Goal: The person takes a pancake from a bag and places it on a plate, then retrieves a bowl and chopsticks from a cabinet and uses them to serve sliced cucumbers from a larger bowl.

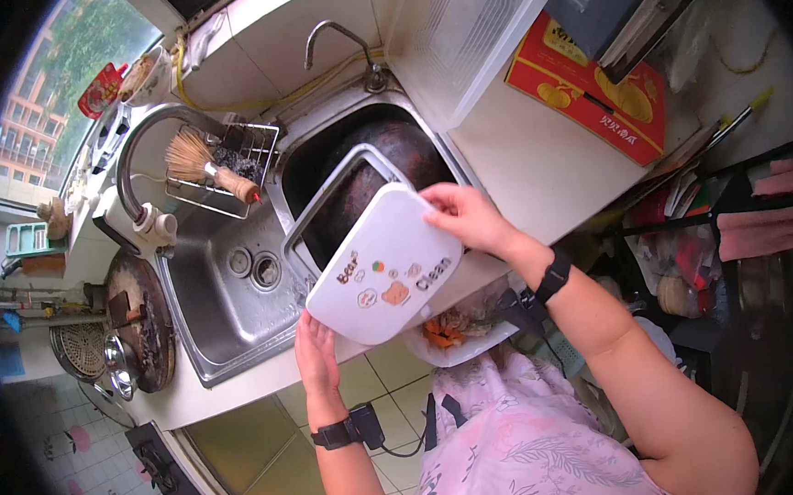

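A white plastic lid or panel with printed bear pictures and lettering point(384, 269) is tilted over the counter's front edge. My right hand point(460, 215) grips its upper right corner, fingers behind and thumb on the face. At its lower left edge is my left hand point(317, 349), palm against the rim with fingertips partly hidden. Behind the panel, a grey rectangular frame point(324, 201) slants over the right sink basin; whether the two are joined I cannot tell. A large dark wok-like vessel point(399, 144) lies in that basin.
To the left are the steel sink basin point(218, 308), a wire rack point(262, 146) with a bamboo brush point(230, 183), a curved faucet point(127, 149) and a round chopping board point(158, 333). A clear plastic bin point(465, 42) and a red box point(593, 96) stand right. Below hangs a scrap-filled container point(452, 357).
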Tool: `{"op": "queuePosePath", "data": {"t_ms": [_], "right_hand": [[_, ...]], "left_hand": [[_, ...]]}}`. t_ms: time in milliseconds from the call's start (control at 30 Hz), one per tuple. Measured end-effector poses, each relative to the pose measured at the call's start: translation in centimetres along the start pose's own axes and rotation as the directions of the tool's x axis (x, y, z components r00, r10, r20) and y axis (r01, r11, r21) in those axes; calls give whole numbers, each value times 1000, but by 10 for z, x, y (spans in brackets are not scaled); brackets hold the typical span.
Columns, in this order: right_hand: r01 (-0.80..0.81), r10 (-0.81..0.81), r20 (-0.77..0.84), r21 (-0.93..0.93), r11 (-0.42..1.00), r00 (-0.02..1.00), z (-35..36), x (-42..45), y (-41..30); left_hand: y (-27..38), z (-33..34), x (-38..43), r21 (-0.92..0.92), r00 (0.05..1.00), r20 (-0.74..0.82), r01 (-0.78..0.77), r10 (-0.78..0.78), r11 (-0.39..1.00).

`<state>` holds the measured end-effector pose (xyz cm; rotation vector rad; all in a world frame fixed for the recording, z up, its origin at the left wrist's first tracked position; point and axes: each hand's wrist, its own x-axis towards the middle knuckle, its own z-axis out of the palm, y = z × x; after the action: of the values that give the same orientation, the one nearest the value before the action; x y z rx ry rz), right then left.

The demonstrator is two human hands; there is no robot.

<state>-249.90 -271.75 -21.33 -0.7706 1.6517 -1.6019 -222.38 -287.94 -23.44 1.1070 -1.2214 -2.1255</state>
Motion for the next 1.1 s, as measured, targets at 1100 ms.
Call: {"op": "queuePosePath", "data": {"t_ms": [1100], "right_hand": [[-379, 286, -250, -555, 741, 925, -60, -201, 140]], "left_hand": [[-186, 15, -68, 954, 997, 74, -73, 5, 289]]}}
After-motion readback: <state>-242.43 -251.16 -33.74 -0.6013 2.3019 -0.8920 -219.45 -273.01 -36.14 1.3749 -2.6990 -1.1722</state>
